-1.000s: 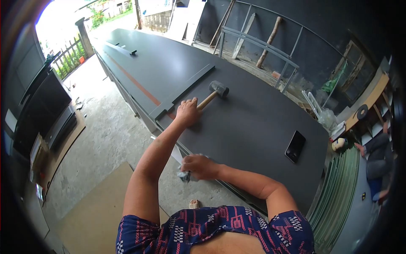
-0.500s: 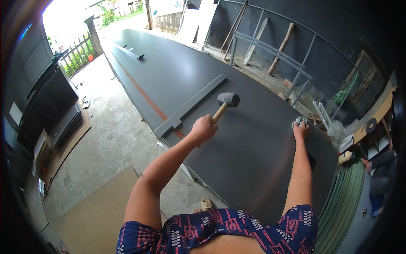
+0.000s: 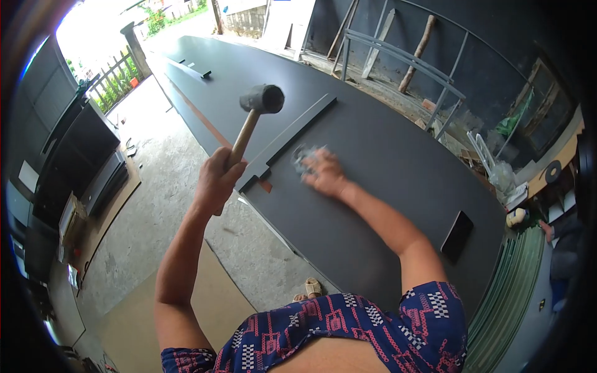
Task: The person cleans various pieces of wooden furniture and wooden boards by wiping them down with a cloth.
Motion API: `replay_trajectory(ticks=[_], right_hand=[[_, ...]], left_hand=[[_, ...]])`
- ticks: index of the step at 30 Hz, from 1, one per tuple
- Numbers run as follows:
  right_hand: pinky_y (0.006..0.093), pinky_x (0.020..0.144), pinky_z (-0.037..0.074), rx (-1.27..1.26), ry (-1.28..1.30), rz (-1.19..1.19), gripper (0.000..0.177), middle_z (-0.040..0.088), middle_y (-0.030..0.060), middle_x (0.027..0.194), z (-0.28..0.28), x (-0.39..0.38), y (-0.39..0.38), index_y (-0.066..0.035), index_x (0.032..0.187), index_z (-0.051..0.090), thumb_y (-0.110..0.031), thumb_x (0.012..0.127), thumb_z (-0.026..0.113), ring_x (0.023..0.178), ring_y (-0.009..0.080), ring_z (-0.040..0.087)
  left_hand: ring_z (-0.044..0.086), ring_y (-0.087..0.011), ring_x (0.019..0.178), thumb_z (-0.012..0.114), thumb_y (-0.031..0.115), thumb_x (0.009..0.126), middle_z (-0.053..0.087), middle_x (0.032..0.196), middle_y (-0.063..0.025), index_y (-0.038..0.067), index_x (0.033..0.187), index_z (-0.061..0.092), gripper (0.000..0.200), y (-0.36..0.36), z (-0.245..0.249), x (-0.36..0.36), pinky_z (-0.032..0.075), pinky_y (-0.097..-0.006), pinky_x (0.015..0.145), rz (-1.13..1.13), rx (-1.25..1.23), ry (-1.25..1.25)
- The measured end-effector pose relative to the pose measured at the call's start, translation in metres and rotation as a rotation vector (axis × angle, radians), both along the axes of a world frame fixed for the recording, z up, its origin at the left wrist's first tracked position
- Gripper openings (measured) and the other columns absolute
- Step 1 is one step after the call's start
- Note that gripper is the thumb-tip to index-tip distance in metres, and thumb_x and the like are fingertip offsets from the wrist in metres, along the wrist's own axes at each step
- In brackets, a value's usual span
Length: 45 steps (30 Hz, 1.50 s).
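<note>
My left hand (image 3: 217,177) is wrapped round the wooden handle of a rubber mallet (image 3: 262,99). The mallet's black head is raised above the long dark grey panel (image 3: 379,224). Pressed on the panel's surface is my right hand (image 3: 326,174), with a crumpled grey rag (image 3: 303,161) under its fingers; both are slightly blurred. Just beyond the rag, a flat dark grey strip (image 3: 295,132) with a stepped end lies across the panel. A black phone (image 3: 457,236) rests on the panel to the right of my right forearm.
A brown stripe (image 3: 205,124) runs along the panel's left side. Metal frames (image 3: 401,59) and a wooden pole (image 3: 418,55) lean by the right wall. Green ribbed sheets (image 3: 510,292) are stacked at the lower right, near another person's leg (image 3: 563,261). A brown board (image 3: 174,317) lies on the concrete floor.
My right hand has slid the rag from the panel's right side leftward to near the strip. My left hand has moved left and lifted the mallet. The phone, mostly hidden before, now shows fully.
</note>
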State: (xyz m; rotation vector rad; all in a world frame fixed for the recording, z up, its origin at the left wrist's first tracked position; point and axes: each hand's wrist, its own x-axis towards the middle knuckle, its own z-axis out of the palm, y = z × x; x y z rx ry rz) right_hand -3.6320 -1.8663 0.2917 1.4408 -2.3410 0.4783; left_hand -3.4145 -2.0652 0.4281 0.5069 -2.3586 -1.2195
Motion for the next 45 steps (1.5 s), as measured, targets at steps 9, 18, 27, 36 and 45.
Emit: replay_trajectory(ticks=[9, 18, 27, 36, 45], right_hand=[[0.0396, 0.080, 0.045, -0.294, -0.230, 0.480, 0.022, 0.059, 0.0140, 0.087, 0.069, 0.123, 0.038, -0.008, 0.085, 0.063, 0.004, 0.068, 0.055, 0.086, 0.0301, 0.056], [0.0475, 0.092, 0.035, -0.099, 0.047, -0.776, 0.041, 0.050, 0.0221, 0.110, 0.012, 0.004, 0.218, -0.002, 0.114, 0.054, -0.019, 0.078, 0.060, 0.105, 0.0395, 0.046], [0.0386, 0.080, 0.046, 0.108, -0.345, 0.625, 0.025, 0.056, 0.0113, 0.094, 0.036, 0.187, 0.063, -0.009, 0.094, 0.061, -0.008, 0.069, 0.062, 0.093, 0.0291, 0.056], [0.0278, 0.073, 0.047, -0.528, -0.897, 0.092, 0.024, 0.061, 0.0075, 0.088, 0.157, 0.058, 0.017, -0.001, 0.090, 0.065, 0.001, 0.067, 0.059, 0.083, 0.0153, 0.057], [0.0321, 0.083, 0.044, -0.445, -0.539, -0.027, 0.027, 0.058, 0.0139, 0.098, 0.085, -0.016, -0.132, -0.001, 0.095, 0.064, -0.005, 0.068, 0.066, 0.092, 0.0265, 0.057]], left_hand=[[0.055, -0.0227, 0.064, 0.062, 0.022, 0.077, 0.057, 0.072, -0.0112, 0.003, 0.088, 0.056, 0.023, 0.021, -0.035, -0.022, 0.044, -0.0373, 0.060, -0.168, -0.155, -0.166], [0.062, -0.0298, 0.076, 0.061, 0.020, 0.076, 0.062, 0.077, -0.0138, 0.004, 0.088, 0.058, 0.020, 0.065, -0.065, -0.065, 0.048, -0.0416, 0.071, -0.294, -0.322, -0.239], [0.060, -0.0320, 0.083, 0.058, 0.018, 0.073, 0.061, 0.084, -0.0140, 0.006, 0.089, 0.058, 0.020, 0.100, -0.094, -0.118, 0.047, -0.0423, 0.072, -0.388, -0.400, -0.162], [0.045, -0.0290, 0.108, 0.059, 0.030, 0.080, 0.051, 0.112, -0.0103, 0.012, 0.118, 0.054, 0.042, 0.045, -0.082, -0.052, 0.039, -0.0405, 0.089, -0.467, -0.538, -0.023], [0.045, -0.0328, 0.109, 0.065, 0.028, 0.076, 0.053, 0.111, -0.0136, 0.007, 0.114, 0.053, 0.045, -0.146, -0.172, 0.090, 0.037, -0.0424, 0.092, -0.212, -0.485, -0.125]])
